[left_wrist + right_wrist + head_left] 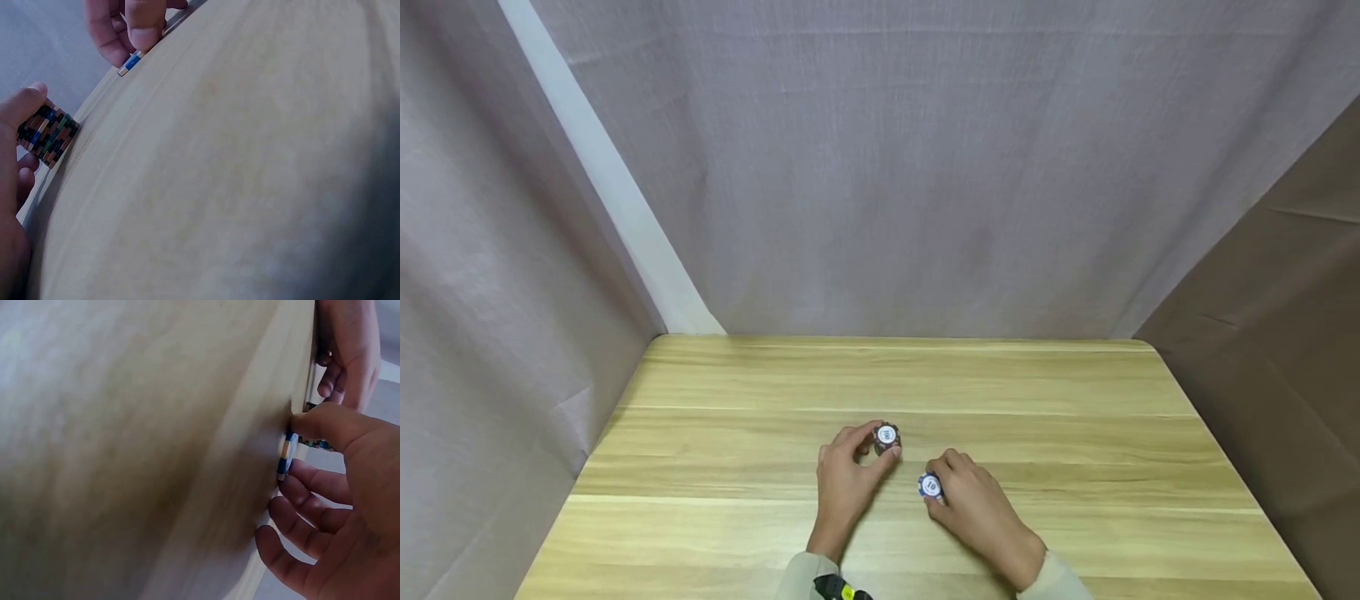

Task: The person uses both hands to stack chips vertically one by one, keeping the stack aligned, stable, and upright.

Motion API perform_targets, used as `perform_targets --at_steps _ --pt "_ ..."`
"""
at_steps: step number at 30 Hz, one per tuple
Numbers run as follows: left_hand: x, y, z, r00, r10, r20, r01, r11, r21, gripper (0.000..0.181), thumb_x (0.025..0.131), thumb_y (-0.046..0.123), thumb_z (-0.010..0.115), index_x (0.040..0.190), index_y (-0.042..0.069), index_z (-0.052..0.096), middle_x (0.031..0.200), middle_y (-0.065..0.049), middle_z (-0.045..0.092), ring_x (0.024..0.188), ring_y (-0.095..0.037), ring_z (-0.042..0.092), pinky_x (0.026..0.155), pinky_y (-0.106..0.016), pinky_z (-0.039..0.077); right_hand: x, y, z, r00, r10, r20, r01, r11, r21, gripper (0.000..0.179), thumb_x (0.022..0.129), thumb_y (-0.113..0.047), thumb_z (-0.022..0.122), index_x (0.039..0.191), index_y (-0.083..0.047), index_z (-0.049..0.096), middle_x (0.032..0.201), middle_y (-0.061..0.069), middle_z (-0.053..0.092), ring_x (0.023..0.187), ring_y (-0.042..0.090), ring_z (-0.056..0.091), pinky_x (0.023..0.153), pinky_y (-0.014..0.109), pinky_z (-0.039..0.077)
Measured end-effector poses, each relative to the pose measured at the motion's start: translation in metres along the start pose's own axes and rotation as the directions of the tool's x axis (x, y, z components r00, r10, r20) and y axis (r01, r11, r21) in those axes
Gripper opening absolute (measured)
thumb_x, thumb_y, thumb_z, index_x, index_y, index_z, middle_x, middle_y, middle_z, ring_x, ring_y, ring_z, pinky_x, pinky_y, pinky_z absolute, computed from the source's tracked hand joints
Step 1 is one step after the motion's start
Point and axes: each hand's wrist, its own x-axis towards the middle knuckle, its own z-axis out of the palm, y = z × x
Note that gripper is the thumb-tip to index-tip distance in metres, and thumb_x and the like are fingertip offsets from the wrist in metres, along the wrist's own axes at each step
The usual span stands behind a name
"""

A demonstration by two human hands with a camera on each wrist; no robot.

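Note:
In the head view my left hand (844, 479) holds a stack of poker chips (887, 436) between thumb and fingers; its top chip is black with a white centre marked 100. The left wrist view shows the stack's side (50, 132), with brown, black, green and blue edges, standing on the table. Nearer and to the right, my right hand (977, 504) pinches a blue and white poker chip (930, 485) marked 10 between thumb and fingertips. That chip lies flat at the tabletop in the right wrist view, where the hand's other fingers (294, 531) are spread beside it.
The wooden table (737, 467) has a straight far edge, with a grey curtain (880, 167) hanging behind it. Brown cloth (1285, 333) hangs along the right side. A black and yellow strap (842, 588) is on the left sleeve (805, 575).

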Motion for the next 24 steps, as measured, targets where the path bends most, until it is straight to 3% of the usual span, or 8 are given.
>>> perform_targets --at_steps 9,16,19,24 --pt "0.005 0.0 -0.007 1.0 0.001 -0.008 -0.001 1.0 0.01 0.046 0.08 0.045 0.09 0.121 0.028 0.079 0.101 0.013 0.073 0.083 -0.008 0.063 0.082 -0.032 0.037 0.006 -0.002 0.006 1.0 0.001 -0.025 0.001 0.999 0.047 0.035 0.084 -0.017 0.084 0.111 0.0 0.071 0.1 0.004 0.063 0.086 0.013 0.058 0.071 0.032 0.055" --pt "0.004 0.006 0.001 1.0 -0.012 -0.003 0.012 1.0 -0.002 0.045 0.08 0.046 0.091 0.12 0.029 0.079 0.099 0.014 0.072 0.083 -0.007 0.062 0.082 -0.032 0.037 0.002 0.006 0.004 1.0 0.008 0.002 -0.009 0.996 0.086 0.032 0.08 -0.012 0.08 0.106 0.003 0.068 0.093 0.001 0.057 0.08 0.009 0.052 0.069 0.028 0.053" --pt "0.003 0.009 0.005 1.0 -0.01 0.005 0.01 1.0 -0.008 0.045 0.08 0.045 0.091 0.121 0.029 0.079 0.1 0.014 0.072 0.083 -0.007 0.063 0.082 -0.032 0.036 -0.001 0.01 0.002 0.999 0.049 0.023 -0.052 0.99 0.133 0.031 0.077 -0.011 0.077 0.103 0.002 0.067 0.091 -0.001 0.054 0.077 0.008 0.049 0.066 0.025 0.051" --pt "0.004 0.009 0.006 1.0 -0.008 0.009 0.008 1.0 0.002 0.046 0.08 0.046 0.091 0.121 0.029 0.079 0.1 0.013 0.073 0.083 -0.007 0.062 0.082 -0.032 0.036 -0.002 0.013 0.0 0.986 0.164 0.038 -0.168 0.953 0.252 0.031 0.074 -0.012 0.076 0.1 -0.002 0.065 0.09 -0.003 0.055 0.075 0.006 0.052 0.065 0.021 0.052"
